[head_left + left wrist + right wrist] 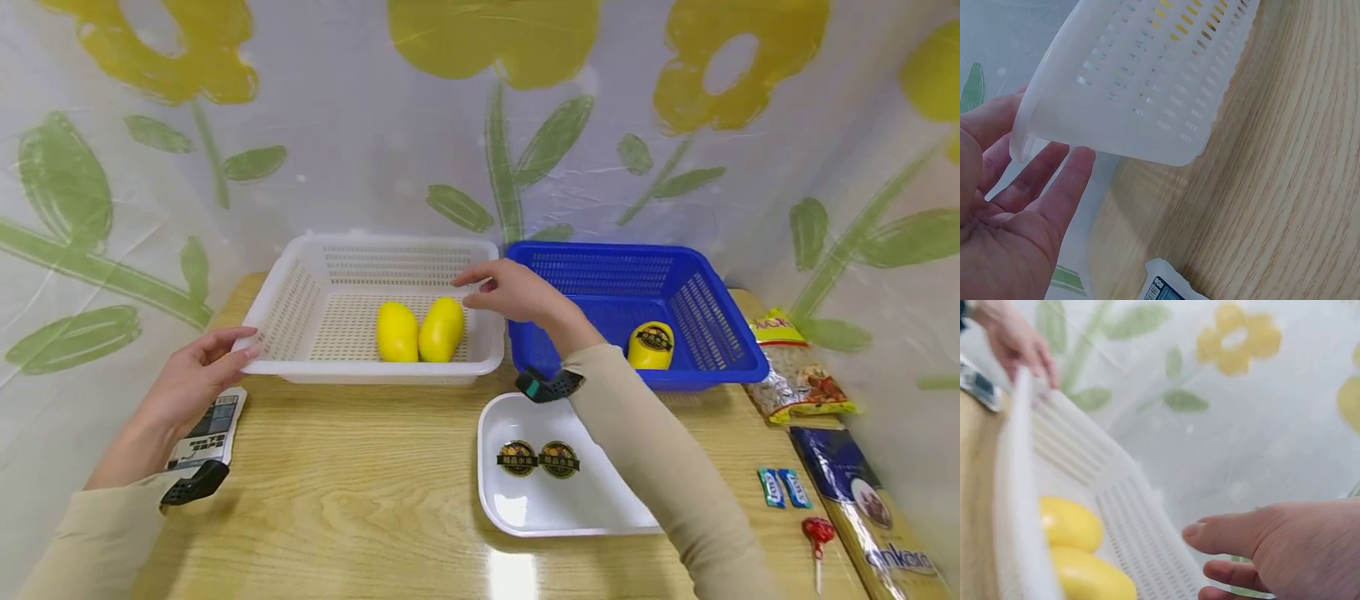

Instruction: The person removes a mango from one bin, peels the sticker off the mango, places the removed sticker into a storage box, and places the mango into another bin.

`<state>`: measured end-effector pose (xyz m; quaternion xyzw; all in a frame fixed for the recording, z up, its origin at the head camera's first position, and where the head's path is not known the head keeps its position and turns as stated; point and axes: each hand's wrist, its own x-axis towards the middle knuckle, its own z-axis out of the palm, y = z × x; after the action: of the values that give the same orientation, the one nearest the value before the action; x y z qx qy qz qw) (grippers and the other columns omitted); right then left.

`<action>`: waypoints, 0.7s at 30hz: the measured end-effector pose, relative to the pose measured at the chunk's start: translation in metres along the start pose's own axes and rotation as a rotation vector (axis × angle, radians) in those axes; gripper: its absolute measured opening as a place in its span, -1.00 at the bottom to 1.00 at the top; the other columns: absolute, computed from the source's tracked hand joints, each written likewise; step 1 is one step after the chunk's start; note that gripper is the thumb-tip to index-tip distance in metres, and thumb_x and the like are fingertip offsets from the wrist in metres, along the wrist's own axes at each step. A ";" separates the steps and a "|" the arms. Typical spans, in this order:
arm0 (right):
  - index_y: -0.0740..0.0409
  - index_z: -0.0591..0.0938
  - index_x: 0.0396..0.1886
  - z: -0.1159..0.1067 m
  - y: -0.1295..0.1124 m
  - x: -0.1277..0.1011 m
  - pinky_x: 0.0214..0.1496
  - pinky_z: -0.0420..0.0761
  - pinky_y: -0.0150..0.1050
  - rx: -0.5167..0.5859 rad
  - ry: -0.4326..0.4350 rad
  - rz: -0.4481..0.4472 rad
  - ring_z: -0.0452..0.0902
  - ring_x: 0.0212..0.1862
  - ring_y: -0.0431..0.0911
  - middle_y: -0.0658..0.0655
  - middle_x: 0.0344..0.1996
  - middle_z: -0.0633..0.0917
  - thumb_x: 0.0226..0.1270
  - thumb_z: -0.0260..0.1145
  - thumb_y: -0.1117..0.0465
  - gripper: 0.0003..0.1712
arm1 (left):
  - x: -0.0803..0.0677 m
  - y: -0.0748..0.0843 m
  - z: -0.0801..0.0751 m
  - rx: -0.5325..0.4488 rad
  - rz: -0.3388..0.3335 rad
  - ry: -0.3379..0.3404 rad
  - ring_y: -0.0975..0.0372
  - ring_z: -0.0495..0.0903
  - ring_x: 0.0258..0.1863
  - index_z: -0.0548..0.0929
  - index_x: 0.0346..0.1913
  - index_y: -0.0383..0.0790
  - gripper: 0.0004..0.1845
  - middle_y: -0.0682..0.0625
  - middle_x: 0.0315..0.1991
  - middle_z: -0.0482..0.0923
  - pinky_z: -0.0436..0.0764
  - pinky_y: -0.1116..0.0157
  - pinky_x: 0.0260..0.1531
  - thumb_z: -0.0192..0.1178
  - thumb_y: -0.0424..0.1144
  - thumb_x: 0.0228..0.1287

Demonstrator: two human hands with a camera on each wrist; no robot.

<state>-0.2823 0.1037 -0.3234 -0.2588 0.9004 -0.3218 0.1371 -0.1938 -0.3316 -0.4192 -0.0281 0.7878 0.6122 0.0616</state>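
While two mangoes [418, 331] fill the white basket [288, 308], another sits in blue basket [712, 321].

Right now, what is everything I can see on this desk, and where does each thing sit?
White slotted plastic basket: one, white, back left of the wooden table.
Yellow oval fruits: two, yellow, side by side inside the white basket.
Blue slotted plastic basket: one, blue, back right, beside the white one.
Yellow fruit with a dark round sticker: one, in the blue basket.
White plastic tray: one, white, front centre.
Dark round stickers: two, on the tray.
Calculator: one, by the left wrist.
Snack packets: two, far right edge.
Small blue sweets: two, right.
Red lollipop: one, front right.
Left hand: open, touching the white basket's corner.
Right hand: open, over the white basket's right rim.
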 end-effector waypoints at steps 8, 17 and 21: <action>0.06 0.59 0.21 0.006 0.030 -0.105 0.15 0.54 -0.14 0.205 0.157 -0.056 0.53 0.11 -0.05 0.07 0.15 0.58 0.40 0.29 0.15 -0.59 | -0.001 0.001 0.003 -0.051 0.004 0.004 0.44 0.55 -0.16 0.38 0.27 -0.12 -0.55 0.13 0.04 0.39 0.58 0.53 -0.20 0.20 -0.13 0.40; 0.23 0.52 0.25 0.014 0.084 -0.204 0.03 0.57 -0.40 0.517 0.458 0.012 0.57 0.09 -0.13 0.01 0.12 0.59 0.43 0.24 0.25 -0.58 | -0.001 0.002 0.003 0.004 0.015 -0.002 0.45 0.55 -0.15 0.37 0.26 -0.11 -0.56 0.14 0.05 0.39 0.58 0.53 -0.20 0.17 -0.12 0.42; 0.29 0.48 0.27 0.004 0.116 -0.234 0.01 0.57 -0.47 0.712 0.670 0.029 0.55 0.05 -0.22 -0.03 0.12 0.57 0.45 0.20 0.32 -0.57 | -0.001 0.002 0.001 0.033 0.027 -0.004 0.46 0.56 -0.16 0.38 0.26 -0.11 -0.58 0.15 0.02 0.41 0.58 0.52 -0.20 0.16 -0.13 0.43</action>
<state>-0.1309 0.3077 -0.3838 -0.0654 0.7325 -0.6734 -0.0756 -0.1925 -0.3304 -0.4173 -0.0154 0.7979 0.6000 0.0555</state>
